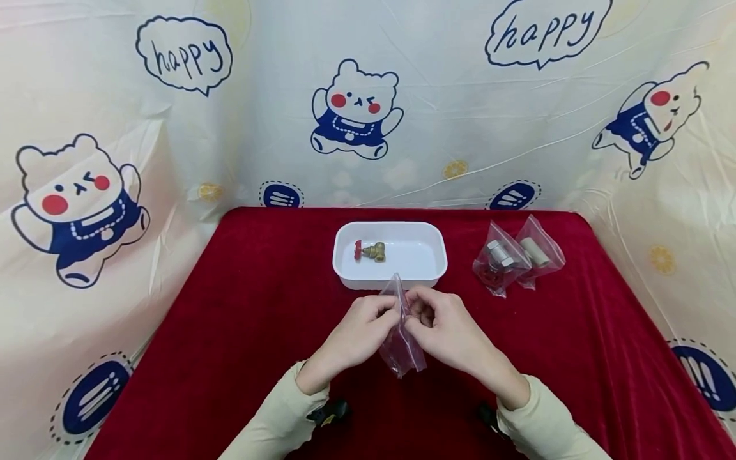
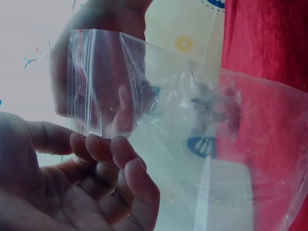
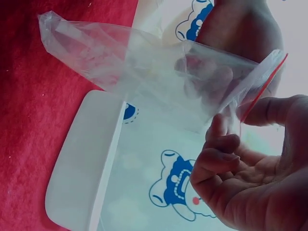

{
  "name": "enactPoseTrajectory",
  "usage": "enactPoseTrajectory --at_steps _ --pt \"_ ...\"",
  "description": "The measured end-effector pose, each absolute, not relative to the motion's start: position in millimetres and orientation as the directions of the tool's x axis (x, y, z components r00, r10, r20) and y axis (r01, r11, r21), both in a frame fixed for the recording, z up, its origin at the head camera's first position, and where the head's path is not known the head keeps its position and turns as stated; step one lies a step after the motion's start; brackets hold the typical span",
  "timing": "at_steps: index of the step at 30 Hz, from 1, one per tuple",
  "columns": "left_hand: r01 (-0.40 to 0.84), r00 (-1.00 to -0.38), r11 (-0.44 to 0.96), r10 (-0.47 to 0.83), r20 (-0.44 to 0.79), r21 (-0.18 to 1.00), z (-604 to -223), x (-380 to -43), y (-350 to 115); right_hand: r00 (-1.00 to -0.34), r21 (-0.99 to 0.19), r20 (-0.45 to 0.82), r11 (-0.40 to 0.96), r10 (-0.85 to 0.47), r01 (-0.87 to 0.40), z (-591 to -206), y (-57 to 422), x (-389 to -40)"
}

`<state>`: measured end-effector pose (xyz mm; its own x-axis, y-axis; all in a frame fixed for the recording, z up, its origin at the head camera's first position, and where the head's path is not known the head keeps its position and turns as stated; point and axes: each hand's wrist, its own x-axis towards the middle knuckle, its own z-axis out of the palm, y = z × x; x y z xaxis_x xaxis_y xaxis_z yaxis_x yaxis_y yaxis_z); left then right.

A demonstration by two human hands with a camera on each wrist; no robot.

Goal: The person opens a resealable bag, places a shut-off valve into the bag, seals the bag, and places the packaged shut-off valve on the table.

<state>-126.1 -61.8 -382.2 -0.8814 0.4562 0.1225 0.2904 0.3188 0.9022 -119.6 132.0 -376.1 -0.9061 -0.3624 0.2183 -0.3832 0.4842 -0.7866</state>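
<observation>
Both hands hold a clear zip-lock bag [image 1: 402,354] between them, in front of the tray. My left hand [image 1: 361,327] pinches its upper edge from the left with thumb and fingertips. From the other side my right hand [image 1: 451,327] pinches the same edge, fingers curled. In the right wrist view a red strip [image 3: 267,83] runs along the bag's mouth, close to the right thumb. The bag's thin body [image 2: 168,110] spreads out from the ridged closure in the left wrist view. Just beyond the hands, a brass valve [image 1: 375,252] with a red handwheel lies on its side in the tray.
The white oval-cornered tray [image 1: 416,276] stands on the red cloth [image 1: 253,319]. To its right lie two filled clear bags, one with a metal fitting [image 1: 501,253] and a red wheel, the other with a beige tube [image 1: 535,252]. Printed curtains surround the table.
</observation>
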Motion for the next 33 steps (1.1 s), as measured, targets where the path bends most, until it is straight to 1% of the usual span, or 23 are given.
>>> enactPoseTrajectory --at_steps 4,11,16,23,33 --pt "0.3 -0.884 0.321 0.447 0.136 0.898 -383.1 -127.0 -60.9 -0.901 -0.78 0.245 0.479 -0.359 -0.403 -375.4 130.5 -119.0" --pt "0.323 -0.879 0.311 0.448 0.162 0.894 -384.2 -128.5 -64.3 -0.906 -0.772 0.247 0.496 -0.343 -0.398 -375.5 130.6 -119.6" --pt "0.345 -0.88 0.334 0.441 0.178 0.877 -382.8 -130.1 -65.8 -0.904 -0.758 0.272 0.505 -0.329 -0.412 -374.9 131.6 -119.7" --pt "0.333 -0.893 0.348 0.414 0.175 0.876 -381.2 -128.0 -66.4 -0.905 -0.753 0.278 0.512 -0.322 -0.413 -373.6 132.9 -119.1" --pt "0.367 -0.897 0.378 0.384 0.217 0.85 -385.3 -129.9 -65.1 -0.898 -0.746 0.297 0.508 -0.324 -0.43 -376.3 134.5 -120.3"
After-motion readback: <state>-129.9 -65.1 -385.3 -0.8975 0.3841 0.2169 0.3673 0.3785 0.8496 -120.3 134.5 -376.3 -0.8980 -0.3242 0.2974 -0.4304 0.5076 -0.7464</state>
